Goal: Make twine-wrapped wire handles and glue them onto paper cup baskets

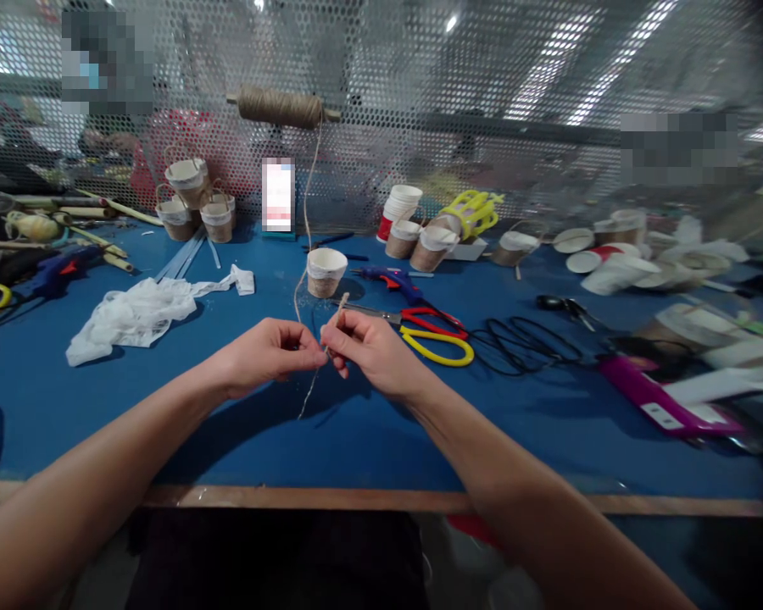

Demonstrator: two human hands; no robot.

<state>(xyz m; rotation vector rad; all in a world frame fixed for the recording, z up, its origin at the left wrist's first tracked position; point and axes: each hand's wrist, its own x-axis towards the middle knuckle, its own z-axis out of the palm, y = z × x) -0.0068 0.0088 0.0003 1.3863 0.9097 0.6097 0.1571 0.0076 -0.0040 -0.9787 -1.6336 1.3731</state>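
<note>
Twine (309, 203) runs down from a spool (280, 107) on the mesh to my hands, and a thin loose end hangs below them. My left hand (278, 349) pinches the twine with thumb and forefinger. Close beside it, my right hand (365, 343) is closed on a short twine-wrapped piece (339, 313) whose tip sticks up past the fingers. Just beyond my hands stands a small cup (324, 281) with a twine-wrapped body and a white lace rim. Scissors (436, 330) with red and yellow handles lie right of my right hand.
A blue glue gun (391, 281) lies behind the scissors. White lace (136, 315) and clear glue sticks (183, 256) are at left. Finished cups (187, 182) and a phone (278, 196) stand at the back. A black cable (525, 346) and purple power strip (665, 396) are at right.
</note>
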